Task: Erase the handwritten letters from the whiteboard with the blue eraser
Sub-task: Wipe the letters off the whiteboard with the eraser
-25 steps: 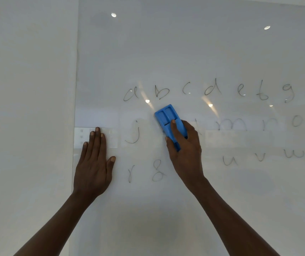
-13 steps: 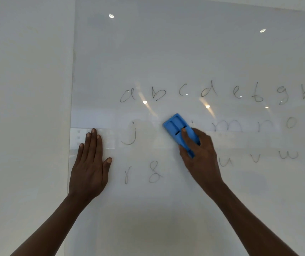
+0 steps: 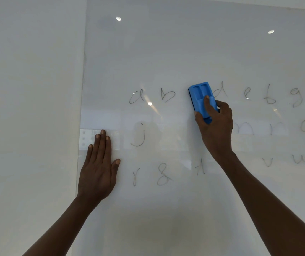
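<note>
A glossy whiteboard (image 3: 185, 52) fills the view, with thin handwritten letters in three rows. My right hand (image 3: 215, 124) grips the blue eraser (image 3: 200, 97) and presses it on the top row, where it covers the spot between "b" (image 3: 167, 96) and "d" (image 3: 220, 91). The "a" (image 3: 136, 97) stands at the row's left end. In the middle row, "j" (image 3: 139, 135) stands at the left and "m" (image 3: 244, 127) shows right of my hand. My left hand (image 3: 99, 169) lies flat on the board near its left edge, fingers straight.
The board's left edge (image 3: 82, 89) meets a plain white wall (image 3: 27, 108). Ceiling lights reflect as bright dots (image 3: 118, 19) on the board. Letters "r" (image 3: 136, 176), "s" (image 3: 163, 174) and "t" (image 3: 200, 168) sit in the bottom row.
My right hand moved the eraser up and to the right, from the middle row onto the top row over the "c". The strokes beside "j" are gone. My left hand stayed flat.
</note>
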Tool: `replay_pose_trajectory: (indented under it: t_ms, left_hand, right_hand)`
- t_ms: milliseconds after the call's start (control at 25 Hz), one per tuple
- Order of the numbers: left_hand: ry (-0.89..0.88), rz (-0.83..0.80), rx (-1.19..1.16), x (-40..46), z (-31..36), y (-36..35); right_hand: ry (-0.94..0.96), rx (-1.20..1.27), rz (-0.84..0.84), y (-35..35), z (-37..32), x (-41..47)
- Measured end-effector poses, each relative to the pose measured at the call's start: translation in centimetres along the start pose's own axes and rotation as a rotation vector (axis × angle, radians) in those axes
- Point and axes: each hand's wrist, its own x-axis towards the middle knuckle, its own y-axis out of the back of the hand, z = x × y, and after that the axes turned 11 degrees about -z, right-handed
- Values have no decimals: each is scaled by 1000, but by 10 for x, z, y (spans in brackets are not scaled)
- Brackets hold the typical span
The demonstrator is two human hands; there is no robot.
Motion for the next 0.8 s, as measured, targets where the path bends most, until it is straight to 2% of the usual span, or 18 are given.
replay_pose_trajectory:
  t_ms: [200,400,800]
  left_hand:
    - [2,5,1,1,0,-1]
    - [0,13,0,1,1,0]
    - [12,8,2,1,0,-2]
  right_hand:
    - [-29,53,22,-15,-23,21]
    - [93,87,-1,-34,-52,28]
    - [435,-47,-279,-73,-115,-16]
